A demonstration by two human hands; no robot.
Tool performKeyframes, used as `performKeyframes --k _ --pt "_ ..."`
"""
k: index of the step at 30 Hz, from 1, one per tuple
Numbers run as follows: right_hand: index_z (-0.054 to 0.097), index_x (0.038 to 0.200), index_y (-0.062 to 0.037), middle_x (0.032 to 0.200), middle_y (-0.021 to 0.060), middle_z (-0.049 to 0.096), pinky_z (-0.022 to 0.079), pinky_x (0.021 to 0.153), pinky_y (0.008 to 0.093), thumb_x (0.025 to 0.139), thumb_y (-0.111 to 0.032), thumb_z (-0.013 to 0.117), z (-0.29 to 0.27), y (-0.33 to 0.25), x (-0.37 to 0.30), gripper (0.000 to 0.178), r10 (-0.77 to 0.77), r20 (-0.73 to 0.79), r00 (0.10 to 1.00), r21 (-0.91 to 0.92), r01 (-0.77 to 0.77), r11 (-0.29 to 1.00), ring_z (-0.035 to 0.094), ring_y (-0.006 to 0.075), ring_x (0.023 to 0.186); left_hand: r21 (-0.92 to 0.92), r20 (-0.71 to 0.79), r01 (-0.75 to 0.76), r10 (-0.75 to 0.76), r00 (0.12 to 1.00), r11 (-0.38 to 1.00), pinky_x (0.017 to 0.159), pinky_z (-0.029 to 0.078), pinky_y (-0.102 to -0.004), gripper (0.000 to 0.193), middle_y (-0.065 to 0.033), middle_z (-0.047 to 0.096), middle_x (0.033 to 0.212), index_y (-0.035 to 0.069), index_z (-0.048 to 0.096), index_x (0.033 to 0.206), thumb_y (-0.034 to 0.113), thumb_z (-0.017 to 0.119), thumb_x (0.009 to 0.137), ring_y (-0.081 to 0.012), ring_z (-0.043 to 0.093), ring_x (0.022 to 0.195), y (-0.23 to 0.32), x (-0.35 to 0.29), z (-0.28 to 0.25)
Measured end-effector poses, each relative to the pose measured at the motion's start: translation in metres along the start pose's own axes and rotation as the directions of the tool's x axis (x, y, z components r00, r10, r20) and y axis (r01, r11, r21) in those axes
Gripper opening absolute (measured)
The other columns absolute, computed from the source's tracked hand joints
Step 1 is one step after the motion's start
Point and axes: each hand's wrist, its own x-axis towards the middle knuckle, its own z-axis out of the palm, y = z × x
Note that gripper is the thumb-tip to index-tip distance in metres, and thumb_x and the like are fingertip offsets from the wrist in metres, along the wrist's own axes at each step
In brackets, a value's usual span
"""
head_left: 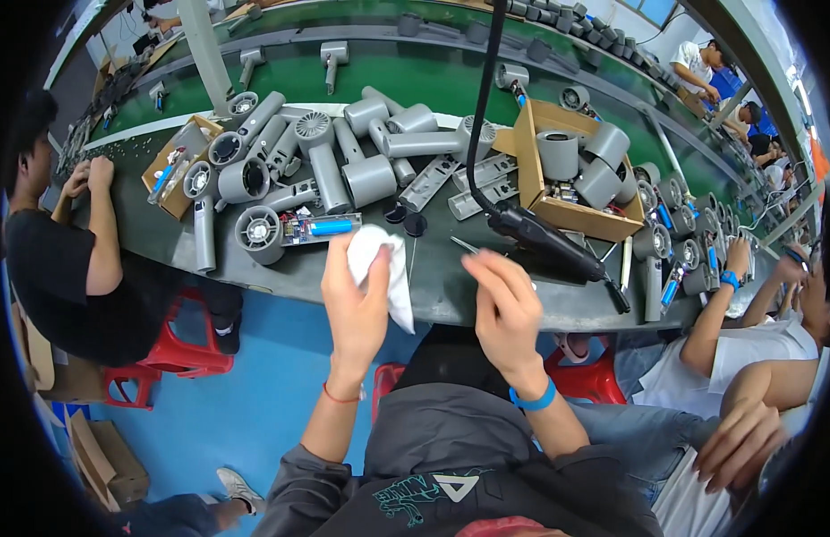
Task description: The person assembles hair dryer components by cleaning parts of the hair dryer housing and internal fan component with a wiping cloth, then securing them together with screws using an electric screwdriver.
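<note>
My left hand [355, 300] is closed around a crumpled white cloth [379, 268] at the near edge of the dark workbench [442, 291]. My right hand [504, 309] hovers beside it, fingers pinched with nothing clearly in them; whether it holds something small I cannot tell. Thin tweezers [466, 244] lie on the bench just above my right fingertips. A black electric screwdriver [549, 242] on a hanging cable lies to the right of them. An opened grey hair dryer body with a blue part inside [294, 228] lies just left of the cloth.
Many grey hair dryer housings [343, 152] cover the bench. One cardboard box [567, 179] holds several grey parts, a smaller box [178, 166] stands left. A person sits at left [66, 259], another at right [746, 331]. Red stools [178, 353] stand below on blue floor.
</note>
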Motion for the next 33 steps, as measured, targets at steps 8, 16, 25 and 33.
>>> performKeyframes --k 8,16,25,33 --pt "0.061 0.122 -0.0072 0.105 0.0128 0.064 0.049 0.087 0.0391 0.071 -0.014 0.081 -0.083 0.041 0.053 0.055 0.238 0.291 0.927 -0.371 -0.12 0.921 0.062 0.0297 0.096 0.623 0.25 -0.251 0.116 0.961 0.74 0.095 0.041 -0.0459 0.05 -0.0233 0.047 0.124 -0.007 0.049 0.128 0.007 0.07 0.085 -0.0396 0.048 0.111 0.03 0.006 0.003" --pt "0.056 0.116 0.0003 0.089 0.0013 0.057 0.046 0.07 0.0257 0.08 -0.019 0.08 -0.096 0.071 0.063 0.047 0.309 0.1 0.946 -0.014 -0.31 0.951 0.054 0.0097 0.079 -0.453 0.812 0.069 0.379 0.445 0.889 0.089 0.051 -0.0355 0.065 -0.0137 0.054 0.123 0.002 0.048 0.135 0.023 0.08 0.082 -0.0235 0.061 0.105 0.125 -0.057 0.025" --pt "0.05 0.117 -0.0055 0.079 0.0002 0.057 0.048 0.061 0.0244 0.089 -0.018 0.071 -0.099 0.036 0.076 0.037 0.518 0.172 0.838 0.374 -0.542 0.753 0.055 0.0073 0.065 -0.819 0.5 0.201 0.495 0.711 0.538 0.093 0.047 -0.0366 0.08 -0.0205 0.049 0.13 -0.002 0.038 0.141 0.032 0.08 0.082 -0.0262 0.058 0.109 0.188 -0.086 0.12" --pt "0.055 0.112 -0.0035 0.072 0.0022 0.056 0.046 0.058 0.0261 0.093 -0.046 0.054 -0.096 0.037 0.081 0.046 0.563 0.197 0.803 0.604 -0.551 0.575 0.054 0.0121 0.061 -0.688 0.725 0.691 0.259 0.638 0.222 0.076 0.054 -0.0306 0.044 -0.0098 0.06 0.121 0.001 0.045 0.134 0.023 0.058 0.099 -0.0158 0.065 0.089 0.169 -0.057 0.1"
